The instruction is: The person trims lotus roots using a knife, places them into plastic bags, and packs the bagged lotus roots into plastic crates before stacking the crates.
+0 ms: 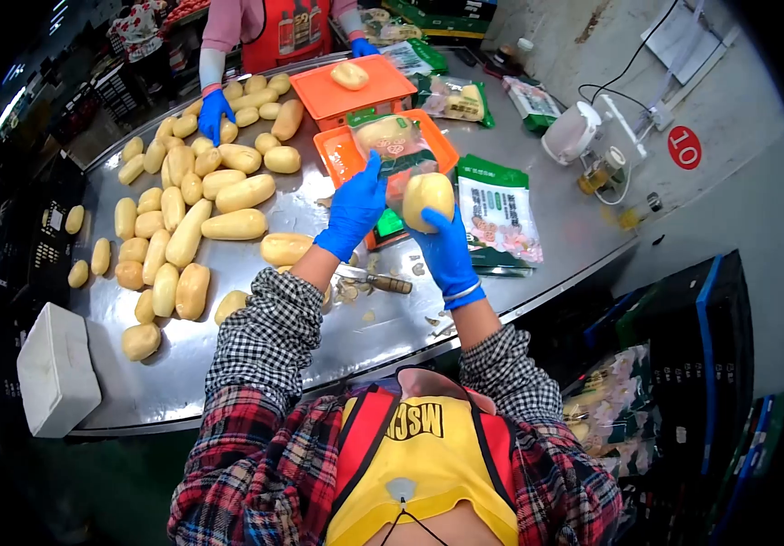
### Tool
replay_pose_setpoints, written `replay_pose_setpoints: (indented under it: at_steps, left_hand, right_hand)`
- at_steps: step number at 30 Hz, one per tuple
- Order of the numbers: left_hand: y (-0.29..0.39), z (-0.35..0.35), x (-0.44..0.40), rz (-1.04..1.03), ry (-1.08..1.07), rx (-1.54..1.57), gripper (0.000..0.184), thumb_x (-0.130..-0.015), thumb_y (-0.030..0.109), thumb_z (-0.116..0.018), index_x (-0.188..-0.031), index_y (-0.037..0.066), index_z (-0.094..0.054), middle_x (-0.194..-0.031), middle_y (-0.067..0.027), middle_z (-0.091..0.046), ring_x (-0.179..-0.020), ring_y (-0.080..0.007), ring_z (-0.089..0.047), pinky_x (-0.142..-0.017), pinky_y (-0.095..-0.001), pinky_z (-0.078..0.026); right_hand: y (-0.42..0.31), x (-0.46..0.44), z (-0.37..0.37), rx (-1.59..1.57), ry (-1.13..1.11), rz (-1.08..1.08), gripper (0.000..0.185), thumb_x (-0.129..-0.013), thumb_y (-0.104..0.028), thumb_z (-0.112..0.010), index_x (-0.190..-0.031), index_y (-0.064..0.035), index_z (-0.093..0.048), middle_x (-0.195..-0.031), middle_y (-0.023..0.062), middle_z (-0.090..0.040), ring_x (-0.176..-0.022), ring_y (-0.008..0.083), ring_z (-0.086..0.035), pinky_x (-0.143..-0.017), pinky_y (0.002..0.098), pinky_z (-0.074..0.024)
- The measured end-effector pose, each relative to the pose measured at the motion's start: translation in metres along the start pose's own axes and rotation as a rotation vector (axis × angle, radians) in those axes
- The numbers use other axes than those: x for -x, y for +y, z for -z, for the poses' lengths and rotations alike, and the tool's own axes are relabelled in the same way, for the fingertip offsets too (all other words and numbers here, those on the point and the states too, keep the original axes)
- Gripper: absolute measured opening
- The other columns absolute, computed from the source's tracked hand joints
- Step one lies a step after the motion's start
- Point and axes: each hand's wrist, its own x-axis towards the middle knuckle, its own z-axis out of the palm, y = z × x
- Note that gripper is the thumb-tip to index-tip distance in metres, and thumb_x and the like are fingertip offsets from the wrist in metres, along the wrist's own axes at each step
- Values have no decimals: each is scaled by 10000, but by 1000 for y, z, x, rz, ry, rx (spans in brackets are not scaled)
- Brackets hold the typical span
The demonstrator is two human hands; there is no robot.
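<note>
Head view, right hand [447, 255]: blue-gloved; fingers clamped on the lower part of a pale yellow root piece [429, 198], raised beside the bag.
Head view, left hand [354, 217]: blue-gloved; fingers set at a printed plastic bag [394, 138]; whether film is pinched cannot be told.
Slip risk: root piece could be dropped, should its smooth skin slide against the glove.
Bag risk: thin film could be creased or torn, were the root piece pressed against it off-centre.
Knife [387, 283] risk: sleeve or glove could be nicked, as the blade is left bare between the forearms.
Root pile [210, 187]: smooth, blunt-ended, stubby to elongated.
Orange tray [333, 156]: rigid, glossy, shallow.
Table [292, 205]: sheet metal, reflective, scrap-littered.
Knife handle: wooden, rounded.
Foam box [57, 373]: white, matte, tapered.
</note>
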Motion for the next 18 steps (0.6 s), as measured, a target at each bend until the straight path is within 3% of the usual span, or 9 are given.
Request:
replay_pose_setpoints:
  at_steps: [3, 4, 8, 10, 12, 14, 15, 16, 18]
  left_hand:
    - [22, -4, -6, 110, -134, -64, 534, -880, 174, -554, -1384, 90, -400, -840, -205, -632, -740, -369, -620, -640, -452, -485]
    - [24, -6, -7, 98, -139, -72, 541, -877, 174, -556, -1386, 90, -394, -832, -203, -631, -734, -368, -620, -633, -452, -484]
    - [36, -6, 1, 12, -195, -137, 552, -861, 143, -531, -1372, 24, -361, -772, -180, -622, -685, -345, -623, -581, -435, -482]
    - [27, -13, 12, -82, -200, -173, 541, -850, 128, -500, -1337, -55, -352, -725, -167, -612, -634, -327, -626, -534, -420, -485]
    - [27, -13, 21, -84, -132, -131, 515, -849, 86, -503, -1335, -32, -379, -800, -171, -612, -698, -328, -624, -600, -403, -492]
    - [30, -15, 21, -30, -138, -78, 497, -865, 84, -530, -1344, 13, -416, -920, -196, -620, -829, -334, -631, -712, -381, -504]
    - [18, -24, 21, -215, -14, 73, 407, -915, 81, -496, -1314, 9, -467, -1095, -197, -607, -984, -287, -611, -854, -345, -476]
    - [17, -24, 27, -230, 23, 141, 437, -913, 94, -498, -1337, 7, -439, -1080, -201, -619, -932, -309, -641, -780, -372, -510]
    - [10, -29, 32, -237, 112, 115, 573, -866, 159, -581, -1395, 35, -400, -1145, -205, -606, -905, -305, -636, -781, -362, -504]
  right_hand:
    - [9, -3, 20, 698, -32, 370, 777, -726, -54, -748, -1393, -39, -349, -1286, 129, -487, -1132, 229, -533, -936, 324, -467]
    - [9, -12, 27, 973, -54, 355, 824, -707, -117, -784, -1396, -21, -343, -1269, 139, -510, -1116, 225, -549, -923, 330, -472]
    - [-16, -39, 7, 1072, 144, 106, 775, -699, -186, -797, -1341, 11, -410, -1205, 162, -560, -1063, 219, -580, -824, 315, -522]
    - [-15, -65, 23, 630, -45, -70, 531, -815, -211, -695, -1242, 20, -480, -1113, 100, -598, -948, 218, -610, -756, 313, -536]
    - [6, -79, 17, 9, 143, -161, 345, -904, -182, -578, -1192, -4, -511, -1102, 82, -594, -915, 206, -610, -775, 315, -528]
    - [58, -129, 61, 418, -117, 0, 344, -920, -232, -551, -1207, -42, -528, -1064, 58, -603, -882, 154, -586, -756, 284, -520]
    - [63, -128, 62, 567, -103, 57, 346, -914, -234, -557, -1201, -43, -531, -1062, 66, -605, -884, 164, -588, -757, 293, -519]
    - [76, -129, 63, 760, -85, 112, 347, -908, -237, -563, -1196, -44, -534, -1060, 73, -606, -886, 174, -591, -758, 302, -518]
    - [101, -138, 67, 1140, -35, 200, 351, -896, -242, -574, -1185, -47, -541, -1057, 89, -609, -890, 195, -595, -760, 320, -516]
